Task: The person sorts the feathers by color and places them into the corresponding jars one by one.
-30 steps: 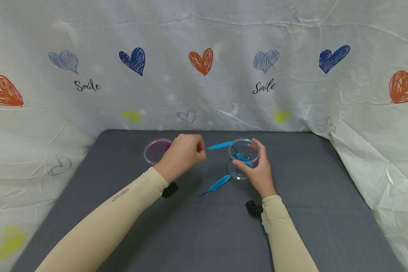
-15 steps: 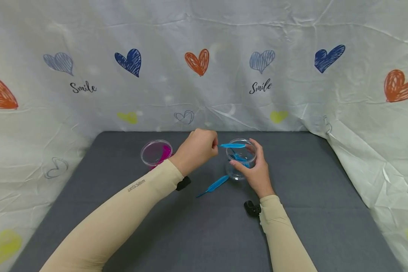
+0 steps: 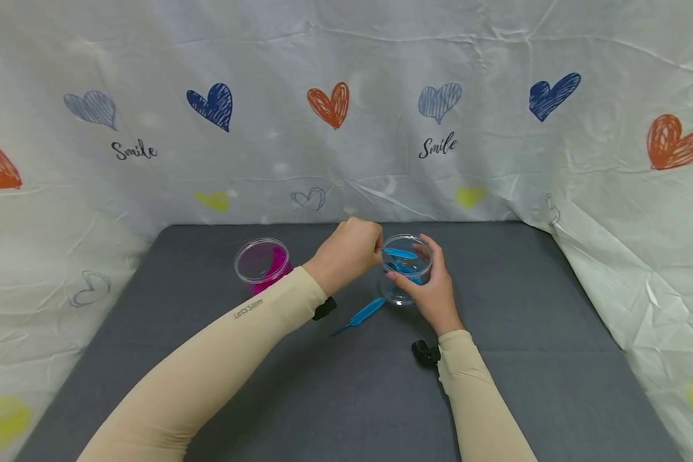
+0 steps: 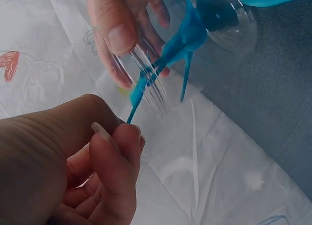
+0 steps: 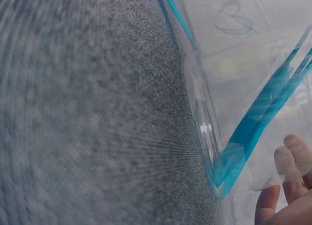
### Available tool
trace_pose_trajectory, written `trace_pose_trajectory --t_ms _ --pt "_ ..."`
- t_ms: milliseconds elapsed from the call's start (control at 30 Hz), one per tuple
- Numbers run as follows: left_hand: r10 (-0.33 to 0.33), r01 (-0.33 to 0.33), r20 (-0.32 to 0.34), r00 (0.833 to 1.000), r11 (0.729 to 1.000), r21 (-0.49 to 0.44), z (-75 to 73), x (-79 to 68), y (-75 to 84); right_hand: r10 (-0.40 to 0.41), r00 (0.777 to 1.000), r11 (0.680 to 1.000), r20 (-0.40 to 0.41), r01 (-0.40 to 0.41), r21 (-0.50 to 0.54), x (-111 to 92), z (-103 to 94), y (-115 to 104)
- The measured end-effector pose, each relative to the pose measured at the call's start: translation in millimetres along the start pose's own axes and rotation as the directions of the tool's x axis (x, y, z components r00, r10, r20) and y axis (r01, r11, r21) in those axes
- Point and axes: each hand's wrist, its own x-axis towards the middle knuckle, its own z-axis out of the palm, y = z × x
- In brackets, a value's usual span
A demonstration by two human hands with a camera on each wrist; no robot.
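Note:
My left hand (image 3: pixel 351 255) pinches a blue feather (image 3: pixel 401 253) by the thin end of its quill. The feather lies across the mouth of a clear round jar (image 3: pixel 397 297), its vane inside the rim in the head view. In the left wrist view, thumb and fingertips of the left hand (image 4: pixel 105 161) meet on the quill close to the rim. My right hand (image 3: pixel 437 292) grips the jar from the right, thumb in front and fingers behind. More blue feathers (image 5: pixel 261 118) stand inside the jar, seen through its wall in the right wrist view.
Another blue feather (image 3: pixel 366 312) lies on the grey tabletop (image 3: pixel 358 398), just front-left of the jar. At the left stands a second clear jar (image 3: pixel 239 273) with magenta feathers (image 3: pixel 277 263), partly behind the left sleeve. A white curtain (image 3: pixel 381 64) with printed hearts hangs behind.
The left hand has moved right, bringing the pinched feather from beside the jar to over its mouth and partly inside. The right hand keeps its grip on the jar.

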Motion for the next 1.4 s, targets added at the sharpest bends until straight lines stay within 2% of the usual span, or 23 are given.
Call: trace_pose_trajectory --t_ms 567,800,1233,1400 --pt "0.042 -0.042 -0.004 0.999 0.998 0.044 12.4 4.8 6.8 0.005 1.0 1.0 0.008 -0.005 -0.012 0 1.5 -4" --pt "0.037 -0.037 0.011 0.999 0.998 0.044 18.6 2.7 5.4 0.007 1.0 0.999 0.022 -0.006 -0.031 -1 5.9 0" --pt "0.029 -0.03 -0.048 0.998 0.999 -0.019 12.2 -5.7 -1.9 0.029 0.999 0.999 0.02 -0.03 0.017 2 3.5 -4" --pt "0.018 -0.02 -0.067 0.998 0.999 -0.033 12.3 -12.1 -7.1 0.04 0.999 0.999 0.015 -0.041 0.016 -1 -0.2 -13"
